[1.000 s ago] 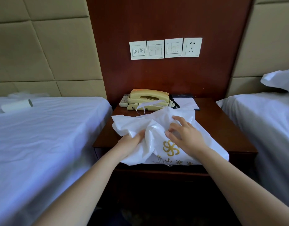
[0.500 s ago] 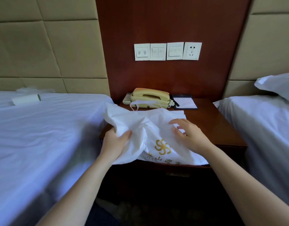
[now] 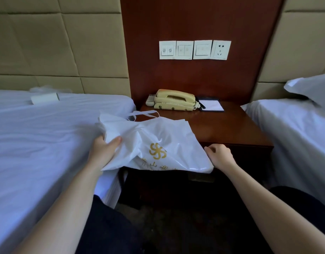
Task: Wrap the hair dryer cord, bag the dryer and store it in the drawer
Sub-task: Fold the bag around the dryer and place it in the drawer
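Between two white beds, my left hand (image 3: 103, 151) gripped the crinkly white gold-logo bag (image 3: 158, 143), now slid off the dark wooden desk (image 3: 231, 129); my right hand (image 3: 219, 155), curled and empty, had dropped toward the drawer.

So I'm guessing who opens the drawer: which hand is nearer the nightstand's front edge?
Right. The right hand sits at the nightstand front edge, beside the white bag. The left hand grips the bag's left side, out over the bed.
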A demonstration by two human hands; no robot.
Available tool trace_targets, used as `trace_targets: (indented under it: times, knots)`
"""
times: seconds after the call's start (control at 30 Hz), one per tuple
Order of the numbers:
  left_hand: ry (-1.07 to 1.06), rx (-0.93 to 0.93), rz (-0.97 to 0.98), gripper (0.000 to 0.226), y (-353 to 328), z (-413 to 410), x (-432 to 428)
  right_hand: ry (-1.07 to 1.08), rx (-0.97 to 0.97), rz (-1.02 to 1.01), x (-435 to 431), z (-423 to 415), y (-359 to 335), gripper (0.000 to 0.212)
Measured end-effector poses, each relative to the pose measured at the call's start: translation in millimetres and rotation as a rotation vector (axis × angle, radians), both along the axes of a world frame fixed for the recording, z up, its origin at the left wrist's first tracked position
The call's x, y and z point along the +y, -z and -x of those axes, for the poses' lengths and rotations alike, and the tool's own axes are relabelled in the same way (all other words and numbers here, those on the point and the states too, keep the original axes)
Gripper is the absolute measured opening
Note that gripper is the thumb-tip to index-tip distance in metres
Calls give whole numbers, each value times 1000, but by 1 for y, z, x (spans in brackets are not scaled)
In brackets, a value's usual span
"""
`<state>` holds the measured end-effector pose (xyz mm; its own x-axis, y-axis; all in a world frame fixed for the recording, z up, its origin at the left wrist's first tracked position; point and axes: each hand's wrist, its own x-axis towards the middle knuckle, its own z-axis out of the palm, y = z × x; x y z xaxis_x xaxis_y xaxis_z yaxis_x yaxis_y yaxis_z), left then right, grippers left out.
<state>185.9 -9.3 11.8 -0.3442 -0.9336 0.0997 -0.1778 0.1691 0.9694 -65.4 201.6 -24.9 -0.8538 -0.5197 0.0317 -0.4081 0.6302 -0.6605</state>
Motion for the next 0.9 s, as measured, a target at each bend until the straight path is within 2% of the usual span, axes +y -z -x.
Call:
trace_targets:
  times: [0.1, 0.27, 0.37, 0.7, 0.9]
  knots:
    - [-57, 86, -74, 17, 2, -2, -10, 74, -161, -4, -9, 6, 13, 31]
    - [-159, 208, -156, 26, 7, 3, -22, 206, -673, 360, -32, 14, 31, 44]
    - [-192, 236, -169, 29, 11, 11, -24, 224, -856, 491, -40, 10, 34, 39]
    - [-233, 266, -200, 36, 13, 45, -14, 274, -936, 499, -47, 3, 39, 12]
    - [-210, 227, -168, 35, 17, 48, -18, 164, -883, 419, -27, -6, 39, 28]
